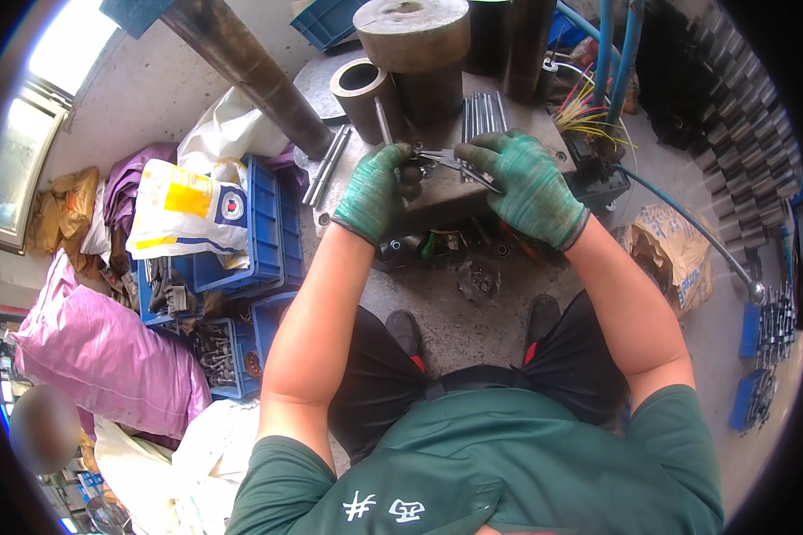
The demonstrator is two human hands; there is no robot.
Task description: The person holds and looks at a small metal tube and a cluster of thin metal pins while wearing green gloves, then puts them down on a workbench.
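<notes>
My left hand (pixel 372 193), in a green work glove, is closed around a slim metal rod (pixel 383 122) that stands up out of the fist. My right hand (pixel 533 185), gloved alike, grips a pair of pliers (pixel 443 159). The plier jaws point left and come close to the left fingers; whether they touch anything there I cannot tell. Both hands are over the front edge of a metal worktable (pixel 540 134). Several metal rods (pixel 484 114) lie side by side behind the right hand. More rods (pixel 328 167) rest at the table's left edge.
Beyond the hands stand a hollow steel cylinder (pixel 360 80) and a thick round steel block (pixel 412 36). A slanting column (pixel 250 76) rises at left. Blue crates (pixel 272 218) and a purple sack (pixel 107 348) crowd the left side. Wires (pixel 589 116) and a blue hose (pixel 678 214) are at right.
</notes>
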